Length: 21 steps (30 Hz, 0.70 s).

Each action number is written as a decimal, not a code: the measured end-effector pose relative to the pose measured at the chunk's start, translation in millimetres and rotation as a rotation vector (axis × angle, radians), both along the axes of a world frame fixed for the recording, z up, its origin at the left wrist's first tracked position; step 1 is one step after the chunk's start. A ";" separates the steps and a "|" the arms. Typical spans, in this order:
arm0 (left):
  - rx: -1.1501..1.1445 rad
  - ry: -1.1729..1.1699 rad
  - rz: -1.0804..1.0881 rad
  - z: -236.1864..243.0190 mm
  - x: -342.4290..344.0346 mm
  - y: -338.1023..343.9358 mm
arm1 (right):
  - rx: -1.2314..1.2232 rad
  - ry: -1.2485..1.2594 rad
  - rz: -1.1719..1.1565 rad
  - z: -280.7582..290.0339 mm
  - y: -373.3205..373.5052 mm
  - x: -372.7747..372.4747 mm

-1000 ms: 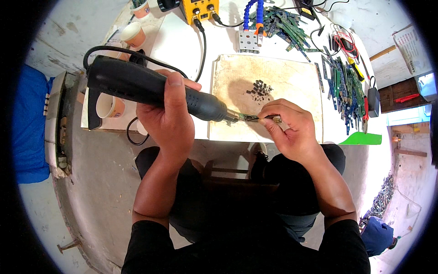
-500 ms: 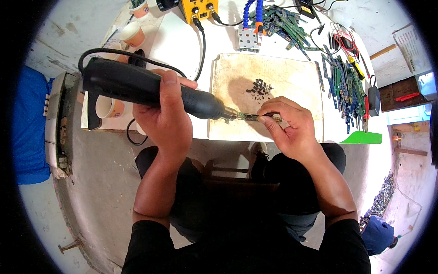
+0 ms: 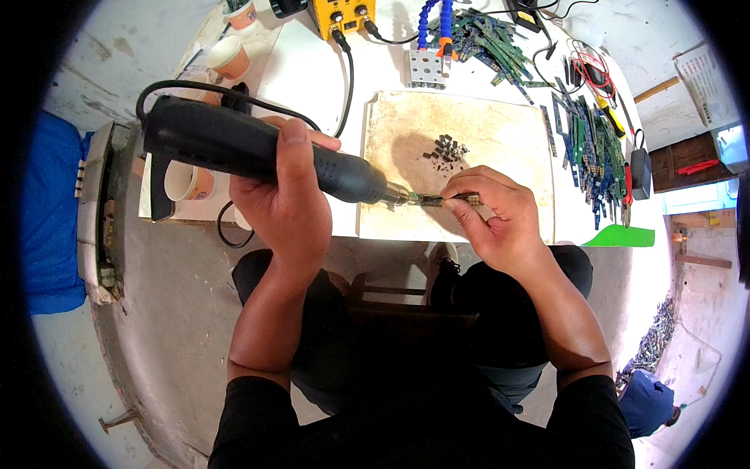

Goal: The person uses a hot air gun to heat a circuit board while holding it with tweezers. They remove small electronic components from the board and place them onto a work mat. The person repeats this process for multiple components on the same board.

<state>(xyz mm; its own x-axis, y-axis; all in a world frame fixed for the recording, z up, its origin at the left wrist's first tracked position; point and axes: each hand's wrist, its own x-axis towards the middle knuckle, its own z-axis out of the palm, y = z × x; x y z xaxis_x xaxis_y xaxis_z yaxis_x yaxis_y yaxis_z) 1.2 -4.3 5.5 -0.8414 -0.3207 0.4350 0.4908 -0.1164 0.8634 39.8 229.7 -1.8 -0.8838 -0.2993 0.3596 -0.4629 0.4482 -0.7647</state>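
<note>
My left hand [image 3: 285, 199] is wrapped round a black hot air gun [image 3: 211, 137], its metal nozzle pointing right. Just past the nozzle is one end of a narrow circuit board strip [image 3: 428, 200]. The fingers of my right hand [image 3: 496, 215] pinch this strip near its other end, low over the front of a scorched tan work board [image 3: 516, 133]. What else those fingertips may hold is hidden. Behind the strip lies a small heap of black chips [image 3: 446, 150] on the board.
Green circuit strips [image 3: 590, 148] are piled at the right, with more strips [image 3: 492, 47] at the back. A yellow control unit [image 3: 344, 17] and a metal block [image 3: 426, 70] with blue flexible hoses stand behind. Paper cups [image 3: 187, 182] line the left side; a black cord [image 3: 346, 94] crosses the table.
The hot air gun and my left hand have shifted very slightly to the right. My right hand holds the strip in nearly the same place.
</note>
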 end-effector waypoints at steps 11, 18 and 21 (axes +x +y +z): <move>-0.022 -0.017 -0.004 -3.7 -0.4 0.1 | 0.016 -0.011 -0.011 0.8 1.4 0.7; -0.014 -0.017 0.003 -2.2 -0.5 2.7 | 0.004 -0.002 -0.010 0.0 1.3 0.3; -0.027 -0.004 0.009 -3.1 -1.6 2.1 | 0.005 -0.015 -0.014 1.4 1.2 0.6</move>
